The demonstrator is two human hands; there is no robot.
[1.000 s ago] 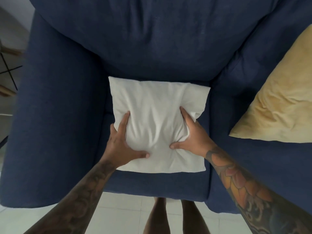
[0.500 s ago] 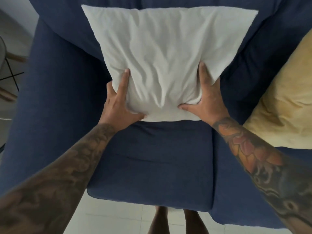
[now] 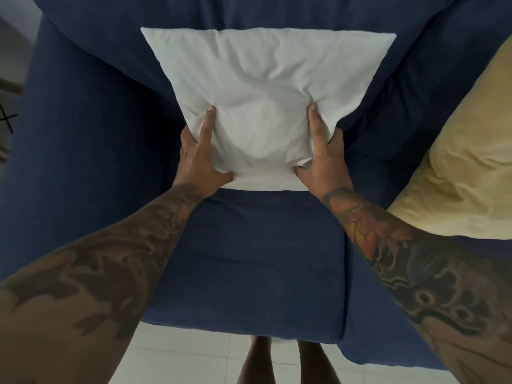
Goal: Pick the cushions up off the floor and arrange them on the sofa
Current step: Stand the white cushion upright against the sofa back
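A white cushion (image 3: 263, 87) stands upright against the backrest of the dark blue sofa (image 3: 249, 259), its lower edge on the back of the seat. My left hand (image 3: 201, 159) grips its lower left corner, fingers pressed into the fabric. My right hand (image 3: 321, 159) grips the lower right corner the same way. A yellow cushion (image 3: 457, 167) leans on the sofa at the right, partly cut off by the frame edge.
The sofa's wide left armrest (image 3: 77, 134) rises beside the seat. White floor tiles (image 3: 180, 356) and my bare legs (image 3: 285, 361) show below the seat's front edge. Dark furniture legs (image 3: 7, 120) stand at the far left.
The white cushion went from lying flat on the seat to standing against the backrest, both hands still on it. In the last half second it settled lower and my hands pressed in.
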